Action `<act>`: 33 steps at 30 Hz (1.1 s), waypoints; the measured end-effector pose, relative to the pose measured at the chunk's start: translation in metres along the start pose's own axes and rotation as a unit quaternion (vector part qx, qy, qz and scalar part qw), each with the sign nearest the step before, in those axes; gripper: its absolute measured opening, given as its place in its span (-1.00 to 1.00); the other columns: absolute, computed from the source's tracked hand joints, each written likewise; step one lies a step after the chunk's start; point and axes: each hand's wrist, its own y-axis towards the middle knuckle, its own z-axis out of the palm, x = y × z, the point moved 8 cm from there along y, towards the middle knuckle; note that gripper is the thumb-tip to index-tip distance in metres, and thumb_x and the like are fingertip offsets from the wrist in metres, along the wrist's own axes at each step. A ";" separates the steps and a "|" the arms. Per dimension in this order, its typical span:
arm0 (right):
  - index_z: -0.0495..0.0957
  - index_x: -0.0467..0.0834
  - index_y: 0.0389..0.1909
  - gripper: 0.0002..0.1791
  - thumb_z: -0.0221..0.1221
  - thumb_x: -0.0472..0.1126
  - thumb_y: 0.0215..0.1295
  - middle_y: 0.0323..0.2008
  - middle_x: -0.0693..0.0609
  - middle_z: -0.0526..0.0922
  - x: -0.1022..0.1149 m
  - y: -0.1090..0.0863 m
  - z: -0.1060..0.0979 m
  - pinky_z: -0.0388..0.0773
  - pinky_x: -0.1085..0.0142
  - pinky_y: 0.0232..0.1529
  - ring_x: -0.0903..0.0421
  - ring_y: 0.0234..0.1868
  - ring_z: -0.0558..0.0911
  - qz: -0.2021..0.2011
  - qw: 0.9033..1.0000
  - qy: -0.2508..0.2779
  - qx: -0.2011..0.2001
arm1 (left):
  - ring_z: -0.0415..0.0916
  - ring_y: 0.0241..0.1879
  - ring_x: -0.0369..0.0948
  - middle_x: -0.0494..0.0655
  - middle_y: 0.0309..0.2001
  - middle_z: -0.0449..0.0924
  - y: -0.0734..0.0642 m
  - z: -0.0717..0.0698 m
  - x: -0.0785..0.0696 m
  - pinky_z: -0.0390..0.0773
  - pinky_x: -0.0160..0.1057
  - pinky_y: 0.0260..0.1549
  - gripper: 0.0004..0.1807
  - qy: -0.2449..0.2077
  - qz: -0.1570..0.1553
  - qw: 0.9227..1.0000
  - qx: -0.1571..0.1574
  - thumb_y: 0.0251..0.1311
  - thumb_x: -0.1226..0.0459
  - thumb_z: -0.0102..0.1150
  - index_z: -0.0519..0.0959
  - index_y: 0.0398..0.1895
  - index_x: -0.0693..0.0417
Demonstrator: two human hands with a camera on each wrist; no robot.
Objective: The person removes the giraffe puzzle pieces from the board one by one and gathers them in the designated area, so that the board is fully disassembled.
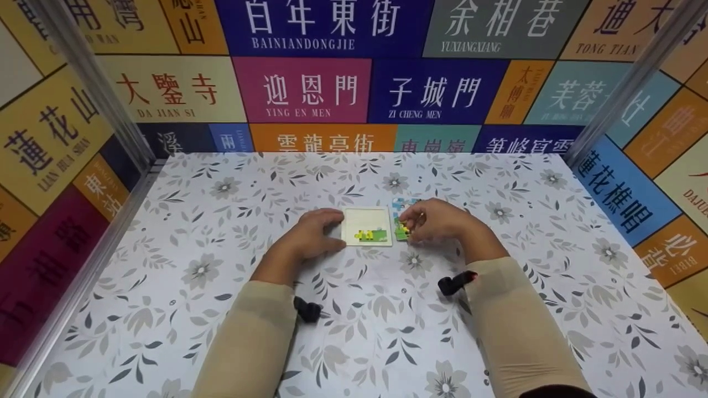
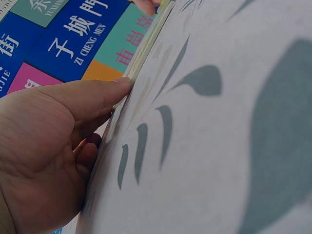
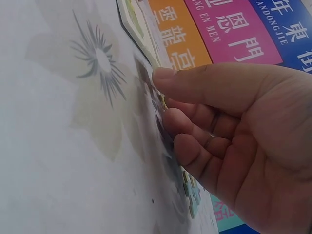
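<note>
A square, cream-coloured puzzle tray lies on the table, with a few joined green and yellow pieces along its bottom side. My left hand holds the tray's left edge, thumb at the near corner and fingers at the far one. In the left wrist view its thumb touches the tray's rim. Just right of the tray, my right hand is bent over loose puzzle pieces, blue at the back and green in front. Its thumb and forefinger pinch a small yellow-green puzzle piece, mostly hidden by the fingers.
A white tablecloth with grey leaves and flowers covers the table. Panels with coloured sign lettering stand behind and at both sides, with metal posts at the back corners. A small black camera sits on each wrist.
</note>
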 end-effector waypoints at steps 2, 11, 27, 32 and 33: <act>0.72 0.02 0.19 -0.44 0.56 -0.24 0.11 -0.05 0.00 0.74 0.001 0.000 0.000 0.63 0.26 -0.12 0.07 -0.10 0.64 -0.001 1.000 -0.004 -0.001 | -0.04 0.74 -0.06 -0.26 0.65 0.29 0.000 0.000 0.000 -0.06 0.02 0.74 -0.22 0.001 0.001 1.000 0.000 0.26 0.13 0.51 0.47 0.56 -0.16; 0.73 0.03 0.15 -0.47 0.55 -0.26 0.11 -0.03 -0.01 0.72 0.001 0.000 0.001 0.61 0.19 0.03 0.03 -0.02 0.62 0.002 1.000 -0.015 -0.004 | 0.00 0.74 -0.05 -0.23 0.65 0.29 0.000 -0.001 -0.002 -0.05 0.02 0.74 -0.22 0.002 0.010 1.000 0.005 0.26 0.15 0.50 0.46 0.56 -0.12; 0.73 -0.01 0.19 -0.50 0.54 -0.15 0.20 0.01 0.00 0.75 0.034 0.004 0.018 0.65 0.27 -0.12 0.07 -0.04 0.69 -0.066 0.998 -0.020 0.006 | -0.02 0.74 -0.03 -0.22 0.65 0.29 0.000 -0.001 -0.004 -0.02 0.03 0.74 -0.22 0.012 0.025 1.000 0.006 0.28 0.13 0.49 0.45 0.57 -0.11; 0.74 0.02 0.17 -0.52 0.54 -0.12 0.20 -0.01 0.02 0.76 0.052 0.007 0.031 0.66 0.24 -0.06 0.08 -0.08 0.69 -0.085 0.996 -0.030 0.014 | 0.01 0.73 -0.05 -0.25 0.64 0.30 0.001 -0.001 -0.003 0.00 0.01 0.73 -0.22 0.019 0.019 1.000 0.007 0.28 0.10 0.49 0.45 0.57 -0.13; 0.74 0.03 0.17 -0.52 0.54 -0.12 0.21 -0.01 0.02 0.76 0.054 0.008 0.033 0.66 0.23 -0.06 0.08 -0.08 0.70 -0.087 0.996 -0.029 0.015 | 0.02 0.73 -0.05 -0.26 0.64 0.30 0.001 -0.001 -0.003 0.00 0.02 0.73 -0.23 0.020 0.018 1.000 0.007 0.29 0.10 0.48 0.45 0.57 -0.13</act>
